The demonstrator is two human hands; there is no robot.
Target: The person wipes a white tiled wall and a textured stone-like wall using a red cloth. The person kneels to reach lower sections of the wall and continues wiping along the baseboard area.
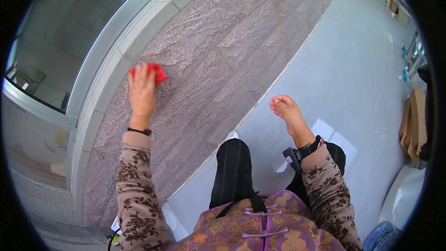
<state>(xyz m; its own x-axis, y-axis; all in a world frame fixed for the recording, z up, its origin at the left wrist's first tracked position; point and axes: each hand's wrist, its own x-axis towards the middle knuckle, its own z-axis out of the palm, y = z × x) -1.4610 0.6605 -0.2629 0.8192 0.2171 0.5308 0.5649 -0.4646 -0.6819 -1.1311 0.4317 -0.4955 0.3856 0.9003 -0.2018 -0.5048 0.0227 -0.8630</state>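
Observation:
A bright red cloth (158, 73) lies under the fingers of my left hand (142, 90), pressed to the upper part of a rough pinkish stone wall (216, 62). The pale tiled sill (123, 50) runs just beside that hand. My right hand (286, 111) hangs over the grey floor, its fingers loosely curled, with nothing seen in it. A black strap with a small dark device (294, 155) is on my right wrist. Part of the cloth is hidden by my left fingers.
A metal-framed window (87, 73) stands beyond the sill. Glossy grey floor tiles (348, 76) meet the stone at a pale joint. At the right are brown cardboard pieces (413, 125), a white wrapped bundle (400, 195) and blue-tinted clear plastic (378, 237). My knees are close to the wall.

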